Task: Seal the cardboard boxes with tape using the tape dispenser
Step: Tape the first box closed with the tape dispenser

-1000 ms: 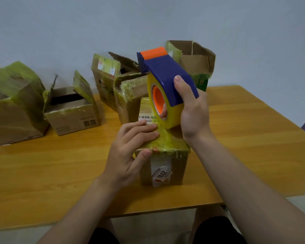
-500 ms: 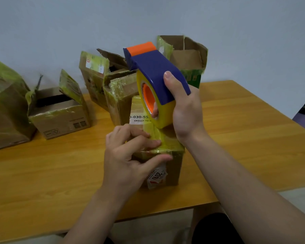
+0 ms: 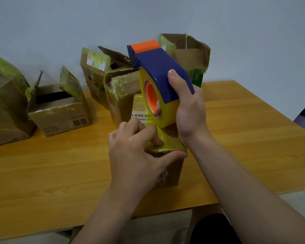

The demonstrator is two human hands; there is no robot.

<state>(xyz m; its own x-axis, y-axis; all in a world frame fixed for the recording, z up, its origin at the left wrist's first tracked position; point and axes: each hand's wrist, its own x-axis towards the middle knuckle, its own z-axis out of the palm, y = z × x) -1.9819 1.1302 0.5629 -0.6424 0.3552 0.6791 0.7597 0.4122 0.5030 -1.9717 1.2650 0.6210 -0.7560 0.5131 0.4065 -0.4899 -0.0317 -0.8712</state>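
The yellow tape end (image 3: 161,134) is now pinched by the left hand (image 3: 136,152) (flat before) on the small brown cardboard box (image 3: 173,173); the blue-and-orange plastic tape dispenser (image 3: 155,66) is gripped by the right hand (image 3: 188,110): sealing is judged begun.

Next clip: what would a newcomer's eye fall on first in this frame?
The blue and orange tape dispenser with its yellow tape roll stands out, held up at centre in the right hand. Just below it, the left hand pinches the taped top edge of a small cardboard box on the wooden table. Behind stand several torn open boxes.
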